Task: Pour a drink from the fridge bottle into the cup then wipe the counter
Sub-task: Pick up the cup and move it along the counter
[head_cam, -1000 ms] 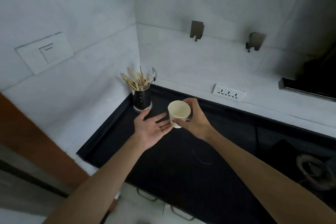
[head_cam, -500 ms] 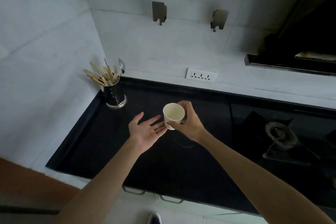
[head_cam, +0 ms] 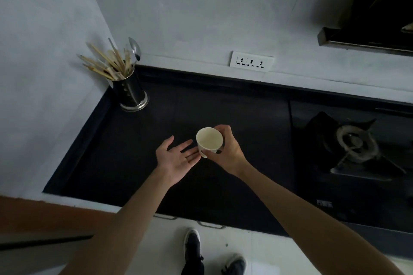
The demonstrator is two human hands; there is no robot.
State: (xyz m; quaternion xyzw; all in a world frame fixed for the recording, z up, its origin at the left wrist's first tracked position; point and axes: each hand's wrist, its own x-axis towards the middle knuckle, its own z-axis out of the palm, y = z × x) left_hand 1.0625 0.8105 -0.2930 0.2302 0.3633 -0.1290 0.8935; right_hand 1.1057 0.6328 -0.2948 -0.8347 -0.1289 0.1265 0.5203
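A small white paper cup (head_cam: 209,140) is held upright and looks empty, a little above the black counter (head_cam: 125,152). My right hand (head_cam: 225,152) grips it from the right side, thumb below and fingers over the rim's far edge. My left hand (head_cam: 175,159) lies open, palm up, just left of the cup, its fingertips at the cup's base. No bottle and no cloth are in view.
A steel holder of chopsticks and spoons (head_cam: 131,91) stands in the counter's back left corner. A gas hob burner (head_cam: 355,143) sits at the right. A white socket strip (head_cam: 251,61) is on the back wall. A dark range hood (head_cam: 366,35) hangs upper right.
The view has tilted down and shifted right, so my shoes and the floor now show. Both hands with the cup have come nearer the counter's front; the grip is unchanged.
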